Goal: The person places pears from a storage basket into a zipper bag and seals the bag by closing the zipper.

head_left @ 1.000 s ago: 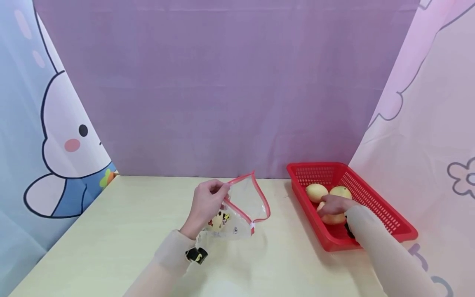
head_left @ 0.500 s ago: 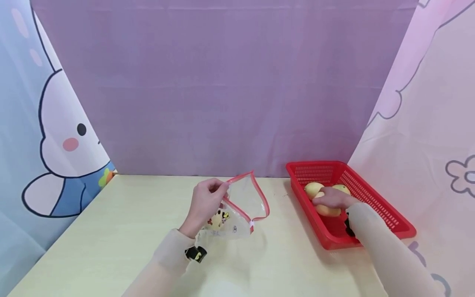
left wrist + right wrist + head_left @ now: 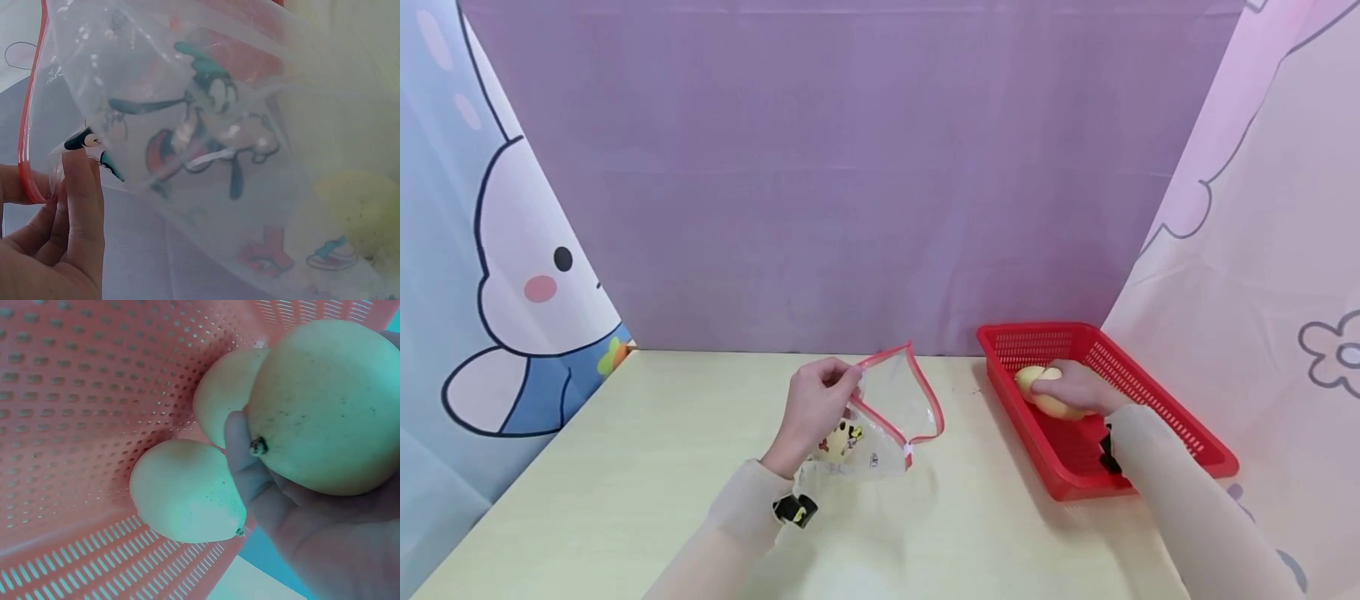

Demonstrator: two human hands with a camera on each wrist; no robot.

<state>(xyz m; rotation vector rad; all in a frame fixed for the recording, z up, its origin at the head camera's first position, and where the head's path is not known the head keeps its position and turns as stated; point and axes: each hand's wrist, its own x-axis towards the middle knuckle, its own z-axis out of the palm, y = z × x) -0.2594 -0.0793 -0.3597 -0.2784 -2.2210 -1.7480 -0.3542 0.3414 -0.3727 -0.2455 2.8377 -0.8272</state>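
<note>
My left hand (image 3: 822, 404) pinches the red-edged rim of a clear zip bag (image 3: 887, 446) with cartoon prints, held over the table with its mouth spread. Through the plastic, the left wrist view shows a blurred yellow fruit (image 3: 369, 212) low in the bag. My right hand (image 3: 1078, 387) is inside the red basket (image 3: 1060, 483), its fingers curled round a yellow mango (image 3: 331, 406). Two more mangoes, one nearer (image 3: 187, 490) and one partly hidden behind the held one (image 3: 222, 394), lie against the basket's perforated walls in the right wrist view.
The pale wooden table (image 3: 625, 467) carries the basket at its right side. A purple cloth (image 3: 850, 183) hangs behind, and printed curtains flank the left and right. A red slider (image 3: 909, 454) sits on the bag's zip.
My right hand has shifted slightly back and up in the basket, and the mango in its grip has moved with it. The left hand and bag stay nearly still.
</note>
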